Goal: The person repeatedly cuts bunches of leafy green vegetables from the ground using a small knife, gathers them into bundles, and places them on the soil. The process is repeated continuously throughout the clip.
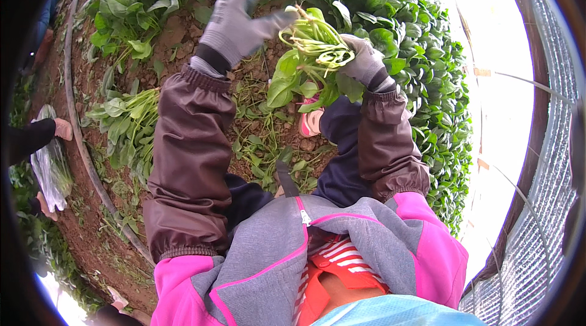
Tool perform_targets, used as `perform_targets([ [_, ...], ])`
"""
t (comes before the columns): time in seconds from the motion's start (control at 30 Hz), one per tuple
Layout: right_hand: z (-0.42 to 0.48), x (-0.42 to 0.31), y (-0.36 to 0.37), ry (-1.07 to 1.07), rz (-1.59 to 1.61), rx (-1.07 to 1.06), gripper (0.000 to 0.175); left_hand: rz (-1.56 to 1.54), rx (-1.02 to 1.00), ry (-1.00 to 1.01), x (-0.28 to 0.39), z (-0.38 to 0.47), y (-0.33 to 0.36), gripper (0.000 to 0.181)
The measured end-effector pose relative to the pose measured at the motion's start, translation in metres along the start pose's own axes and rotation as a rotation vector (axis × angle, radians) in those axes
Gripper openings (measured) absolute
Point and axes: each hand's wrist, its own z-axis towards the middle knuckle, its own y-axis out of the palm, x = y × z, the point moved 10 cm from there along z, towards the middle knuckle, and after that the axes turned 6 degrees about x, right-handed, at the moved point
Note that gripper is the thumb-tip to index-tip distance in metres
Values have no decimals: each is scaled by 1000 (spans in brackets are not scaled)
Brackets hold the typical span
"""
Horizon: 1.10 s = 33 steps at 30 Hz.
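My right hand [364, 58], in a grey work glove, is closed around a bunch of leafy spinach-like greens [320, 42] with the pale stems and roots upward. My left hand [247, 14], also gloved, is raised beside the bunch with thumb and fingers apart; its fingertips are blurred, and a small yellowish bit shows near them. Brown sleeve covers reach up both forearms. Cut greens [132, 120] lie in a pile on the soil beside my left forearm.
Dense leafy plants [430, 83] grow ahead and to the right. A hose [75, 111] curves over the soil at left. Beyond it, another person's hand [63, 129] is near a clear plastic bag of greens [51, 165]. Plastic sheeting [549, 143] stands at far right.
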Motion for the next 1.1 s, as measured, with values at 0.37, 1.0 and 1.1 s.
perform_targets([
  [0.37,-2,11,3,110,289,-94,44,82,309,-415,-25,-1,-68,28],
  [1.0,3,13,-6,172,252,92,53,175,101,133,41,2,-4,31],
  [1.1,2,13,-14,155,75,167,57,324,-72,288,58,1,11,35],
])
